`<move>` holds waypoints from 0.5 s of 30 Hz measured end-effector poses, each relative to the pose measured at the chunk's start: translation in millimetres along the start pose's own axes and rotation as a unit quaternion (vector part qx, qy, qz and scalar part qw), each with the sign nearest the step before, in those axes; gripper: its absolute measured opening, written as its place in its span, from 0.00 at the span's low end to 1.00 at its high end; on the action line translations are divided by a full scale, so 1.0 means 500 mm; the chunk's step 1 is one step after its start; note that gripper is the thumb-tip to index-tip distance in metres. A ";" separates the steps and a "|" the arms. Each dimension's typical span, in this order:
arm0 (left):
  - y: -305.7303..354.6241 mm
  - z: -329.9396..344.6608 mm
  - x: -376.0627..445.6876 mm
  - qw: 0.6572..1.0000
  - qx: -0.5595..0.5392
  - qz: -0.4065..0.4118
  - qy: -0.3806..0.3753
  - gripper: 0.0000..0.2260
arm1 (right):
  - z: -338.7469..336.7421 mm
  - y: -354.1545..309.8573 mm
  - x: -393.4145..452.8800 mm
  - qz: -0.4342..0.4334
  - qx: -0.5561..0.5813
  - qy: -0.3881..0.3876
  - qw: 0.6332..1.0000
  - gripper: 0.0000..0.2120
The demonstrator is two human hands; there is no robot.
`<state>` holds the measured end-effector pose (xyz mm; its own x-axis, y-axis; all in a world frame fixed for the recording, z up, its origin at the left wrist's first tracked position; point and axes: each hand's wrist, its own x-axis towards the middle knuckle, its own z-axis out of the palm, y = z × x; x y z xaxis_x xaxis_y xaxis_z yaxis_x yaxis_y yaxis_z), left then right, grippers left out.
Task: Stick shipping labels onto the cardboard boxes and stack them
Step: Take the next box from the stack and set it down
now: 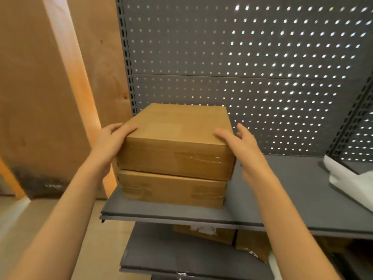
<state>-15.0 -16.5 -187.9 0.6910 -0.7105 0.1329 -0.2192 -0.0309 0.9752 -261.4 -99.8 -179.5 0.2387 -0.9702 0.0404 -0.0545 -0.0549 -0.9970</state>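
Grey metal shelf [282,199] before pegboard [242,57] bears stacked boxes [175,158]; both hands' grip loose, fingers straight.

Two flat brown cardboard boxes are stacked on the grey shelf [282,195]. The upper box [177,142] lies flat on the lower box [171,188], turned slightly.
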 end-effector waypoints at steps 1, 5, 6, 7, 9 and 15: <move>-0.002 0.002 0.001 1.000 -0.025 -0.005 -0.016 0.16 | 0.002 0.001 0.001 0.011 0.027 -0.007 1.000 0.26; -0.005 0.005 0.006 0.998 -0.052 0.009 -0.017 0.13 | 0.009 0.002 0.000 0.006 0.049 -0.014 0.999 0.11; -0.004 0.005 0.006 0.998 -0.053 0.010 -0.014 0.14 | 0.010 0.003 0.000 0.007 0.054 -0.007 0.998 0.10; -0.003 0.006 0.006 0.998 -0.053 0.013 -0.014 0.15 | 0.010 0.004 0.001 0.008 0.059 -0.003 0.998 0.10; -0.001 0.009 0.006 0.998 -0.054 0.022 -0.014 0.16 | 0.006 0.002 -0.001 0.004 0.064 0.000 0.998 0.11; 0.042 0.047 -0.022 0.995 -0.072 0.066 -0.026 0.10 | -0.053 -0.016 -0.003 -0.045 0.076 0.017 0.996 0.12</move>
<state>-43.6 -25.7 -173.1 0.6254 -0.7370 0.2562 -0.2018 0.1644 0.9655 -287.0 -104.0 -169.9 0.2035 -0.9705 0.1293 0.1137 -0.1078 -0.9877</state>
